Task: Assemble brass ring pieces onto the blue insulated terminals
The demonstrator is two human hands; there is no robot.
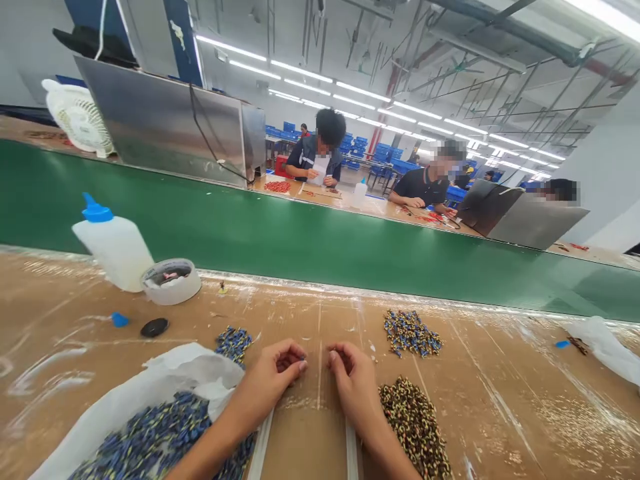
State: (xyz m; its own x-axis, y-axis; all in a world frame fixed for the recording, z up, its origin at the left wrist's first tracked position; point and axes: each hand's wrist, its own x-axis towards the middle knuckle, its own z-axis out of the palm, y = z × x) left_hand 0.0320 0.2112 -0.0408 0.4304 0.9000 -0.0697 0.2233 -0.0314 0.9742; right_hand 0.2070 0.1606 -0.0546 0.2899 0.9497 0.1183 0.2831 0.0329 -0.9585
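My left hand (274,375) hovers over the middle of the table, thumb and index finger brought together. A tiny dark spot shows at its fingertips, too small to name. Facing it across a narrow gap, my right hand (354,381) is curled in a similar pinch; whatever it holds, if anything, is hidden. By my left wrist, a white bag (120,393) lies spread with many small blue-and-yellow pieces (165,423). A small pile of similar blue pieces (234,345) sits behind my left hand. Beside my right forearm is a heap of small brown-and-yellow pieces (413,423).
Farther right lies a mixed blue-and-yellow pile (413,332). A blue-capped bottle (117,247) and a tape roll (171,281) stand left, near a black disc (155,327). A green belt (320,237) crosses behind the table; co-workers sit beyond it. White plastic (607,343) lies right.
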